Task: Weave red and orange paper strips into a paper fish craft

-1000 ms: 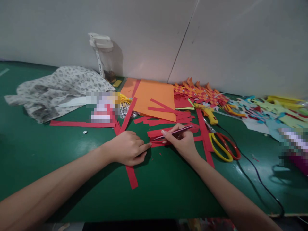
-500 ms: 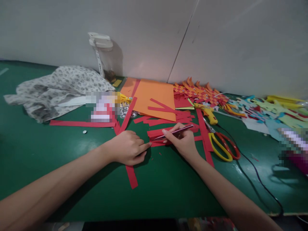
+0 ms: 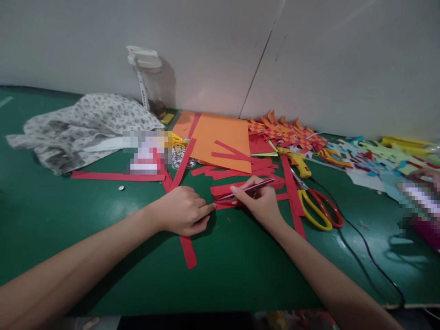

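My right hand is closed on a slim dark-pink pen-like tool, its tip resting at the left part of a red paper piece on the green table. My left hand is curled, its fingertips touching the left edge of that red paper. Under and beside this hand lie long red strips. Whether its curled fingers grip anything is hidden. More red strips lie just beyond my right hand.
Scissors and a yellow glue gun with a cord lie right. Orange sheets, woven paper figures and paper scraps lie behind. At left are a patterned cloth and clear jug. Another person's hand shows far right.
Another person's hand has come into view at the far right edge. The pen-like tool in my right hand has shifted very slightly left; my left hand stays in place.
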`<act>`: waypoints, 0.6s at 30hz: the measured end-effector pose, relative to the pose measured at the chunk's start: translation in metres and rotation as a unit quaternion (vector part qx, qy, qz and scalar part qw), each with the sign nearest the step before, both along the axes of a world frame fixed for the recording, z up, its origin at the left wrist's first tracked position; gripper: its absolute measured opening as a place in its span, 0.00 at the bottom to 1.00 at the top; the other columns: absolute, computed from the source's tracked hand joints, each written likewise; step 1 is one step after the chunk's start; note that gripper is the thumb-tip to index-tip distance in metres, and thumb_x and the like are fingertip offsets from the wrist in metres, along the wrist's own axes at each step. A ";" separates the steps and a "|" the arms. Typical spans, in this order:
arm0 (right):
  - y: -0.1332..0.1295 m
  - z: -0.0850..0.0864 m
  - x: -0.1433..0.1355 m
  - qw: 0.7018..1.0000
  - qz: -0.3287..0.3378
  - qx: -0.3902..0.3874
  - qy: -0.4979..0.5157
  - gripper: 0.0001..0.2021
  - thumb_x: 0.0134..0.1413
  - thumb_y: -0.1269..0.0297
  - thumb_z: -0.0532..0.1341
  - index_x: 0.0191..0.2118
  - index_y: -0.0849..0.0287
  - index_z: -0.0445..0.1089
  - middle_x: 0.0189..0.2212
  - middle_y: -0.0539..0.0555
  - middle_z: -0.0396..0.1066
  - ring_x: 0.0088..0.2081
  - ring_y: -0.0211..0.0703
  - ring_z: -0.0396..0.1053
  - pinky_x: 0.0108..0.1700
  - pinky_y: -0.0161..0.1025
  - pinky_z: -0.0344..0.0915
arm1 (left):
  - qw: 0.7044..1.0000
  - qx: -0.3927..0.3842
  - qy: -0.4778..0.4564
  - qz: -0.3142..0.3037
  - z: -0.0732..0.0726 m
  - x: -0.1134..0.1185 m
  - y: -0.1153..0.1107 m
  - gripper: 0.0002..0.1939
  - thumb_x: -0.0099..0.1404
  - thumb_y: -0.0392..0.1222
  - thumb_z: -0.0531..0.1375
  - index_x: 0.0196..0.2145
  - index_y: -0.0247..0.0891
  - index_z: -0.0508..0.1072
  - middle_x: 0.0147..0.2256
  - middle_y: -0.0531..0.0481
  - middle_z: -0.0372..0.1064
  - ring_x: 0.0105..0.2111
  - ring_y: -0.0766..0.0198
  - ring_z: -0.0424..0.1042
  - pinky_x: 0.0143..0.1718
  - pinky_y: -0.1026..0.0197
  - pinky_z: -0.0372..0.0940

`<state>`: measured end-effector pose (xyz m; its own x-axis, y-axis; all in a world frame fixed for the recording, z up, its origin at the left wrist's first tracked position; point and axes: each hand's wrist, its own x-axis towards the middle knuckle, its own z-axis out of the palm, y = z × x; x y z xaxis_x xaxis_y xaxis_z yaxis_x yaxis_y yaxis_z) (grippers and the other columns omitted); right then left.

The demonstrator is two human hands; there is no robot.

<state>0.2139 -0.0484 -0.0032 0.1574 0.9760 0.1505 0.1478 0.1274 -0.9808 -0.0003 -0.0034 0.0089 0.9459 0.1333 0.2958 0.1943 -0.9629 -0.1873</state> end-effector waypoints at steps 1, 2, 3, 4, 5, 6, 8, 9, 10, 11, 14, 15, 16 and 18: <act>0.000 0.000 0.000 1.000 -0.002 -0.001 -0.001 0.14 0.44 0.59 0.68 0.23 0.56 0.62 0.17 0.47 0.70 0.21 0.43 0.74 0.23 0.34 0.70 | 1.000 0.000 0.001 0.000 0.000 0.000 0.000 0.15 0.63 0.40 0.51 0.43 0.34 0.72 0.21 0.53 0.70 0.19 0.63 0.69 0.19 0.58 0.59; 0.000 0.000 0.000 1.000 -0.005 -0.001 -0.003 0.14 0.44 0.59 0.68 0.23 0.56 0.62 0.17 0.47 0.70 0.21 0.42 0.74 0.23 0.34 0.70 | 1.000 -0.001 0.001 0.000 0.000 0.000 0.000 0.15 0.63 0.40 0.51 0.43 0.34 0.72 0.21 0.53 0.70 0.19 0.63 0.69 0.19 0.58 0.59; 0.000 0.000 0.001 1.000 -0.007 0.000 -0.005 0.14 0.44 0.59 0.68 0.23 0.56 0.62 0.17 0.47 0.70 0.21 0.42 0.74 0.24 0.34 0.70 | 1.000 -0.002 0.001 -0.001 0.000 0.000 0.000 0.15 0.63 0.40 0.51 0.43 0.34 0.72 0.21 0.53 0.70 0.19 0.63 0.68 0.19 0.58 0.59; 0.000 -0.001 0.001 1.000 -0.008 0.001 -0.006 0.14 0.44 0.59 0.68 0.23 0.56 0.62 0.17 0.47 0.70 0.21 0.43 0.74 0.24 0.34 0.70 | 1.000 -0.003 0.000 -0.001 0.000 0.000 0.000 0.15 0.63 0.39 0.51 0.43 0.34 0.72 0.21 0.53 0.70 0.19 0.63 0.68 0.19 0.58 0.59; 0.000 -0.001 0.001 1.000 -0.008 0.003 -0.006 0.14 0.44 0.59 0.68 0.24 0.56 0.62 0.17 0.47 0.70 0.21 0.43 0.74 0.24 0.35 0.70 | 1.000 -0.003 -0.002 -0.002 0.000 0.000 0.000 0.15 0.63 0.39 0.51 0.43 0.34 0.72 0.21 0.53 0.70 0.19 0.63 0.68 0.19 0.58 0.58; 0.000 -0.001 0.001 1.000 -0.007 0.006 -0.006 0.14 0.45 0.59 0.68 0.24 0.56 0.62 0.17 0.47 0.70 0.21 0.43 0.74 0.24 0.35 0.70 | 1.000 -0.004 -0.004 -0.002 -0.001 0.000 0.000 0.15 0.63 0.39 0.51 0.43 0.34 0.72 0.21 0.53 0.70 0.19 0.63 0.68 0.19 0.58 0.58; 0.001 -0.001 0.001 1.000 -0.001 0.010 -0.006 0.14 0.45 0.59 0.68 0.24 0.56 0.62 0.17 0.47 0.70 0.21 0.43 0.74 0.24 0.35 0.70 | 1.000 -0.006 -0.005 -0.002 -0.001 0.000 0.000 0.15 0.63 0.40 0.51 0.43 0.34 0.72 0.21 0.53 0.70 0.18 0.63 0.68 0.19 0.58 0.58; 0.001 -0.001 0.000 1.000 0.003 0.011 -0.007 0.13 0.45 0.59 0.68 0.24 0.56 0.62 0.17 0.47 0.70 0.22 0.43 0.74 0.24 0.35 0.71 | 1.000 -0.006 -0.004 -0.002 -0.001 0.000 0.000 0.15 0.63 0.40 0.51 0.43 0.34 0.72 0.21 0.53 0.70 0.18 0.63 0.68 0.19 0.58 0.58; 0.001 -0.001 0.000 1.000 0.006 0.010 -0.007 0.13 0.44 0.59 0.68 0.24 0.56 0.62 0.18 0.47 0.70 0.22 0.43 0.74 0.24 0.35 0.71 | 1.000 -0.006 -0.003 -0.001 -0.001 0.000 0.000 0.15 0.63 0.40 0.51 0.43 0.34 0.72 0.20 0.53 0.70 0.18 0.63 0.68 0.19 0.59 0.58; 0.001 -0.001 -0.001 1.000 0.006 0.008 -0.008 0.13 0.44 0.58 0.68 0.24 0.56 0.62 0.18 0.47 0.70 0.22 0.43 0.74 0.24 0.36 0.71 | 1.000 -0.006 -0.002 -0.001 -0.001 0.000 0.000 0.15 0.63 0.40 0.51 0.43 0.34 0.72 0.20 0.53 0.69 0.18 0.63 0.68 0.19 0.59 0.58; 0.001 -0.001 -0.001 1.000 0.000 0.004 -0.009 0.14 0.44 0.58 0.68 0.24 0.56 0.62 0.17 0.47 0.71 0.21 0.43 0.74 0.24 0.35 0.71 | 1.000 -0.004 -0.002 0.000 0.000 0.000 0.000 0.15 0.63 0.40 0.50 0.42 0.34 0.72 0.20 0.52 0.69 0.18 0.63 0.68 0.19 0.59 0.58; 0.001 -0.001 -0.001 1.000 -0.003 0.004 -0.010 0.14 0.44 0.58 0.68 0.24 0.56 0.62 0.17 0.47 0.71 0.21 0.43 0.74 0.24 0.35 0.71 | 1.000 -0.003 -0.004 -0.001 0.000 0.000 0.000 0.15 0.63 0.39 0.50 0.42 0.34 0.72 0.20 0.52 0.69 0.18 0.63 0.68 0.19 0.59 0.58; 0.001 -0.001 -0.001 1.000 -0.006 0.004 -0.012 0.14 0.44 0.58 0.68 0.24 0.56 0.62 0.17 0.47 0.71 0.21 0.43 0.74 0.24 0.35 0.70 | 1.000 -0.003 -0.006 -0.002 0.000 0.000 0.000 0.15 0.63 0.39 0.51 0.43 0.34 0.72 0.20 0.52 0.69 0.18 0.63 0.68 0.19 0.59 0.58; 0.001 -0.001 0.000 1.000 -0.011 0.004 -0.012 0.14 0.44 0.58 0.68 0.24 0.56 0.62 0.17 0.48 0.70 0.21 0.43 0.74 0.23 0.35 0.70 | 1.000 -0.006 -0.012 -0.004 0.000 0.000 0.000 0.15 0.62 0.39 0.51 0.43 0.34 0.72 0.20 0.52 0.69 0.18 0.64 0.67 0.19 0.60 0.58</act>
<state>0.2136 -0.0475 -0.0045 0.1758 0.9711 0.1617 0.1750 0.1308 -0.9758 -0.0001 -0.0033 0.0087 0.9396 0.1300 0.3166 0.1914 -0.9664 -0.1713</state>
